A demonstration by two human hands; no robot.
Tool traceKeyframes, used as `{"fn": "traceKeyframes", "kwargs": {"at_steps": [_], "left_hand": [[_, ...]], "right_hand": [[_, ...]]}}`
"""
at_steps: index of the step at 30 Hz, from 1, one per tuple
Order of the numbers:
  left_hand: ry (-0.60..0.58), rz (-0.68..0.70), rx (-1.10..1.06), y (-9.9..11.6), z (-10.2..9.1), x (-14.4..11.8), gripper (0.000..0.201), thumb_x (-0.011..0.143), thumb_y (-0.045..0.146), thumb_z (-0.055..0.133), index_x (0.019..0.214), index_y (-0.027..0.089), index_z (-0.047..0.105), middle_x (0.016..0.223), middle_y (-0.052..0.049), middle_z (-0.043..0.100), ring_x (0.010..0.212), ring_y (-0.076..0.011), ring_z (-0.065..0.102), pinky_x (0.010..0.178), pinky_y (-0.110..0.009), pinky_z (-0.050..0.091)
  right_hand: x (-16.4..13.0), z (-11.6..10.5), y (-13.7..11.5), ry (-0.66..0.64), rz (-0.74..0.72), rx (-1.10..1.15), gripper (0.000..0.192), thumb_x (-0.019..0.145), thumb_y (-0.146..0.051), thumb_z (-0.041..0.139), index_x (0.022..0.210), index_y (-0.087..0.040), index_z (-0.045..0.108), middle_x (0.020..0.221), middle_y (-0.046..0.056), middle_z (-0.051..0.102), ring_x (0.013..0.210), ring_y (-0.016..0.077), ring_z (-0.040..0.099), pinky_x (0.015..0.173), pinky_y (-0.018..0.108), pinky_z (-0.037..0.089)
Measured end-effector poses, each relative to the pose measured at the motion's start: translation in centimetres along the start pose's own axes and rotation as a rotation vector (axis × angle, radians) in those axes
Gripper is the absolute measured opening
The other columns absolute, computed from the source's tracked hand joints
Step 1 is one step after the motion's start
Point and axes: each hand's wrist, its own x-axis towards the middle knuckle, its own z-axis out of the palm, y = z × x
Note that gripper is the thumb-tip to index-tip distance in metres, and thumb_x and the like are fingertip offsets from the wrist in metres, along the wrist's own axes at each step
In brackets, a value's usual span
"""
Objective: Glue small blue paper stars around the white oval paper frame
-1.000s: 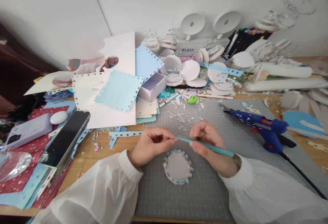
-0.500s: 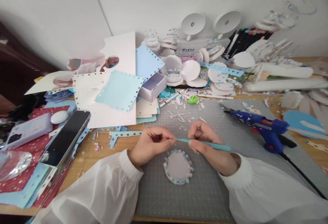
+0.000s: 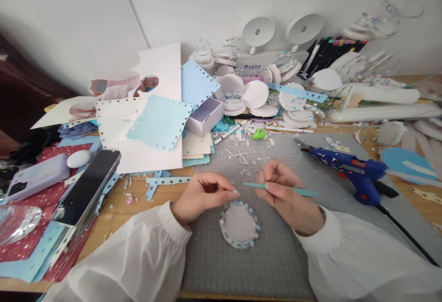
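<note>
My left hand [image 3: 209,195] is closed, thumb and forefinger pinching a tiny pale piece [image 3: 235,192] whose shape is too small to make out. In my closed right hand [image 3: 281,191] lies a slim teal tweezer-like tool [image 3: 255,185], its pointed tip aimed left, a short gap from the left fingertips. Just below the left fingertips, a white paper disc [image 3: 240,223] rests flat on the grey cutting mat [image 3: 248,272]. Small blue and white stars ring its edge.
A blue glue gun [image 3: 350,166] with a red light lies at right, its cord trailing forward. Punched paper sheets [image 3: 159,120] and an open lilac box [image 3: 205,122] stand at back left. White discs [image 3: 255,94] crowd the wall. A phone [image 3: 88,187] lies at left.
My right hand has drawn the teal tool's tip away to the right from the left fingertips. The left hand stays nearly in place, with a small pale piece now showing at its fingertips.
</note>
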Motion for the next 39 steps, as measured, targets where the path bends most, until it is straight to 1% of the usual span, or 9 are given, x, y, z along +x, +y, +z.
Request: {"fn": "traceKeyframes", "kwargs": {"at_steps": [2, 4, 9, 20, 24, 28, 32, 36, 39], "left_hand": [[0.006, -0.030, -0.013, 0.02, -0.06, 0.02, 0.008, 0.065, 0.018, 0.076, 0.063, 0.012, 0.071, 0.057, -0.002, 0.058, 0.052, -0.0075, 0.045, 0.049, -0.019, 0.036], [-0.011, -0.066, -0.033, 0.08, -0.14, 0.04, 0.008, 0.064, 0.017, 0.076, 0.063, 0.011, 0.071, 0.057, -0.002, 0.060, 0.052, -0.0076, 0.047, 0.050, -0.019, 0.036], [-0.054, -0.104, -0.059, 0.25, -0.27, -0.01, 0.006, 0.064, 0.015, 0.076, 0.064, 0.011, 0.072, 0.057, -0.001, 0.061, 0.052, -0.0074, 0.049, 0.050, -0.018, 0.038], [-0.063, -0.150, -0.007, 0.54, -0.08, 0.07, 0.012, 0.060, 0.019, 0.078, 0.060, 0.010, 0.070, 0.053, 0.000, 0.057, 0.048, -0.0067, 0.044, 0.046, -0.018, 0.034], [-0.082, -0.137, 0.013, 0.52, -0.05, 0.07, 0.012, 0.061, 0.019, 0.077, 0.062, 0.010, 0.070, 0.054, 0.000, 0.057, 0.049, -0.0071, 0.044, 0.047, -0.019, 0.034], [-0.098, -0.104, 0.017, 0.33, -0.18, 0.14, 0.009, 0.064, 0.019, 0.075, 0.065, 0.011, 0.070, 0.055, 0.000, 0.056, 0.049, -0.0064, 0.042, 0.047, -0.018, 0.033], [-0.107, -0.080, -0.001, 0.13, -0.28, 0.16, 0.005, 0.067, 0.016, 0.073, 0.068, 0.011, 0.072, 0.058, -0.001, 0.059, 0.052, -0.0067, 0.045, 0.049, -0.018, 0.035], [-0.081, -0.078, 0.011, 0.20, -0.21, 0.09, 0.006, 0.068, 0.018, 0.073, 0.070, 0.012, 0.073, 0.060, -0.002, 0.061, 0.054, -0.0076, 0.048, 0.052, -0.019, 0.037], [-0.073, -0.063, 0.065, 0.46, -0.07, 0.05, 0.011, 0.071, 0.023, 0.072, 0.071, 0.012, 0.074, 0.064, -0.004, 0.065, 0.056, -0.0091, 0.050, 0.053, -0.020, 0.038]], "right_hand": [[-0.16, -0.17, 0.14, 0.003, -0.052, -0.039, 0.019, 0.081, -0.029, 0.062, 0.080, -0.023, 0.045, 0.060, -0.007, 0.043, 0.051, 0.0088, 0.038, 0.051, 0.026, 0.026], [-0.31, -0.40, 0.43, -0.047, -0.074, -0.081, 0.018, 0.082, -0.029, 0.062, 0.083, -0.024, 0.044, 0.063, -0.006, 0.044, 0.053, 0.0089, 0.039, 0.051, 0.025, 0.027], [-0.65, -0.55, 0.89, -0.163, -0.067, -0.171, 0.017, 0.085, -0.026, 0.058, 0.090, -0.025, 0.042, 0.067, -0.005, 0.047, 0.057, 0.0097, 0.039, 0.051, 0.024, 0.029], [-0.45, -0.52, 0.81, -0.200, -0.059, -0.165, 0.016, 0.085, -0.023, 0.057, 0.088, -0.024, 0.041, 0.064, -0.006, 0.046, 0.055, 0.0093, 0.037, 0.050, 0.023, 0.028], [-0.21, -0.42, 0.89, -0.198, -0.024, -0.035, 0.017, 0.085, -0.022, 0.058, 0.088, -0.024, 0.040, 0.060, -0.007, 0.046, 0.052, 0.0075, 0.038, 0.050, 0.022, 0.028], [0.02, -0.10, 0.52, -0.197, 0.089, 0.133, 0.018, 0.083, -0.021, 0.058, 0.089, -0.022, 0.041, 0.061, -0.007, 0.043, 0.049, 0.0055, 0.035, 0.049, 0.022, 0.023], [0.11, 0.08, 0.11, -0.166, 0.163, 0.251, 0.017, 0.081, -0.019, 0.057, 0.088, -0.022, 0.042, 0.062, -0.007, 0.042, 0.049, 0.0055, 0.034, 0.052, 0.023, 0.025], [0.14, 0.03, 0.03, -0.093, 0.108, 0.204, 0.015, 0.083, -0.019, 0.055, 0.086, -0.022, 0.041, 0.062, -0.007, 0.041, 0.051, 0.0067, 0.035, 0.055, 0.024, 0.028], [0.00, -0.06, 0.21, -0.040, -0.027, -0.015, 0.014, 0.085, -0.019, 0.053, 0.088, -0.024, 0.040, 0.063, -0.006, 0.042, 0.054, 0.0081, 0.037, 0.054, 0.024, 0.029]]}}
